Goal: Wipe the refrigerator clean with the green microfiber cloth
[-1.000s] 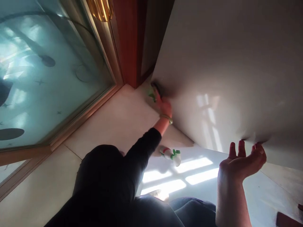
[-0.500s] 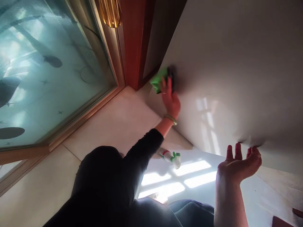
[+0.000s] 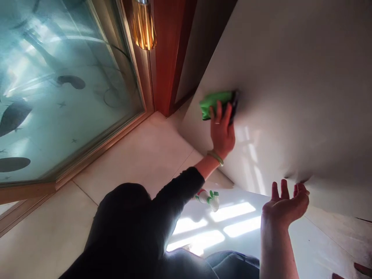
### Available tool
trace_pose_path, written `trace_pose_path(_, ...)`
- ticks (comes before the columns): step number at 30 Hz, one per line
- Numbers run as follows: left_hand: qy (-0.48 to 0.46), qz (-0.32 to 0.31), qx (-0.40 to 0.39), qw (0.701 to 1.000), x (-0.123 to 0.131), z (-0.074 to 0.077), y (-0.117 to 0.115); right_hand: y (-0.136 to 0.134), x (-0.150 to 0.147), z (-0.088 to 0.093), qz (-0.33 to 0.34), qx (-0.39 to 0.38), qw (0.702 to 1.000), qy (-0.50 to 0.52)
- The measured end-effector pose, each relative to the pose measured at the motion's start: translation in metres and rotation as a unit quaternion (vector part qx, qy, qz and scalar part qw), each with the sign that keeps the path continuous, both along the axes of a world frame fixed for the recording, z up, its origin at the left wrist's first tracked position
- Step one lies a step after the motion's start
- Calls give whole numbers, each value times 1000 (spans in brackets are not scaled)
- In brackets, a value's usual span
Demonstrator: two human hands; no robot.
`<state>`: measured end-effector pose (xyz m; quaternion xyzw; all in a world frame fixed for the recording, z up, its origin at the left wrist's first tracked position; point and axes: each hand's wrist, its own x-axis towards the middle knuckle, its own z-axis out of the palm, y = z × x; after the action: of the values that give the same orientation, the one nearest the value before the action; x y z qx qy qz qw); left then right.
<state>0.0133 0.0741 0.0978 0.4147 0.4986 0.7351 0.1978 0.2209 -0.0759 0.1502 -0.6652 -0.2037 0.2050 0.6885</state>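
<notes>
My left hand (image 3: pixel 223 133), with a bracelet at the wrist, presses a green cloth (image 3: pixel 216 101) with a dark edge flat against a large pale panel (image 3: pixel 290 97). Its fingers lie over the cloth, and the panel slants across the right side of the view. Lower down on the right, my right hand (image 3: pixel 286 207) is turned palm up with its fingers apart. Its fingertips are at the panel's lower part and seem to touch it. Below my left forearm is a white bottle (image 3: pixel 207 197) with green and red parts, partly covered by the sleeve.
A frosted glass panel (image 3: pixel 52 116) in a bronze-coloured frame fills the left. Beside it are an amber ribbed handle (image 3: pixel 144 31) and a reddish-brown post (image 3: pixel 168 54). Light tiles (image 3: pixel 139 155) cover the floor, with bright window light across them near my knees.
My left hand has slid the green cloth right and slightly down across the panel. My right hand stays at the panel's lower part, while the view has shifted a little.
</notes>
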Motion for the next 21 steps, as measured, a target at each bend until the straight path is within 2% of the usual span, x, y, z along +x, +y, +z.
trace_pose_path(2, 35, -12, 29, 999, 2, 2, 1, 0, -2, 0, 2, -1, 1000, 3)
trace_pose_path(4, 5, 16, 27, 1000, -14, 5, 14, -1, -3, 1, 14, -4, 1000, 2)
trace_pose_path(7, -41, 64, 24, 997, -41, 19, 36, -4, -4, 1, 37, 0, 999, -8)
trace_pose_path(9, -7, 53, 39, 998, -40, 27, 34, -4, -4, 0, 43, 3, 999, -9)
trace_pose_path(10, 23, 37, 46, 998, -32, 26, 26, -3, -5, -1, 41, 4, 999, -4)
trace_pose_path(12, 79, -2, 51, 996, -10, 16, 5, -1, -8, -3, 33, 3, 999, 7)
trace_pose_path(15, 79, -2, 21, 997, 5, -5, -11, 2, -11, -2, 20, 0, 1000, 22)
trace_pose_path(17, 59, 40, -17, 997, -10, -7, -2, 1, -12, -1, 21, -1, 999, 29)
trace_pose_path(21, -36, 129, -70, 989, -53, 13, 28, 0, -11, 0, 35, 1, 999, 32)
